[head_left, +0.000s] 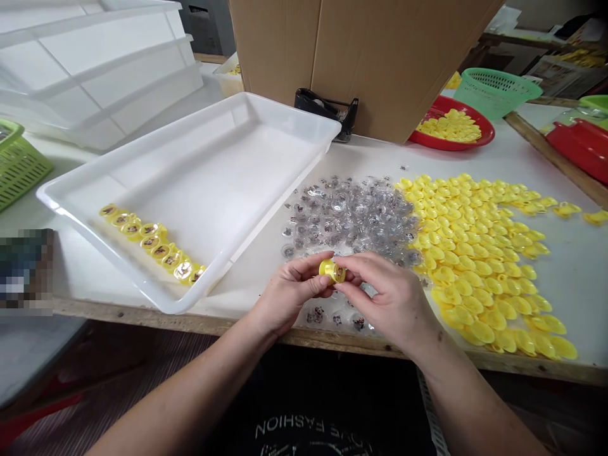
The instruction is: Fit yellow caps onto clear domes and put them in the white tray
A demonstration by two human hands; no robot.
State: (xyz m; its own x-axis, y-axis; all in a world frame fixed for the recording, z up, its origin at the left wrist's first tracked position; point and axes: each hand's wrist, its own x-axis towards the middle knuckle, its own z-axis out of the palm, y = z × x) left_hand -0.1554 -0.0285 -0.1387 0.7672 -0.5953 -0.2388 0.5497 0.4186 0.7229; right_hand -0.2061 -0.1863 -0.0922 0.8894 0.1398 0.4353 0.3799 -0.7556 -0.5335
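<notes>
Between my two hands, just above the table's front part, is a small round yellow plastic piece (327,268) with a printed picture on its right face. My left hand (297,288) pinches it between thumb and fingers from the left. The thumb and fingertips of my right hand (380,288) close on its right edge; whether they grip a separate clear cover there I cannot tell. Under and behind my hands lie many clear domed discs (344,212) with small printed figures. To the right spreads a large group of yellow dished pieces (470,253).
At left, a white tray (280,190) holds a double row of yellow pieces with pictures (159,251). Beyond stand a black tape dispenser (349,120), a cardboard box (361,57), a red plate (487,136) of yellow parts and a green basket (496,95). Stacked clear bins (104,76) stand back left.
</notes>
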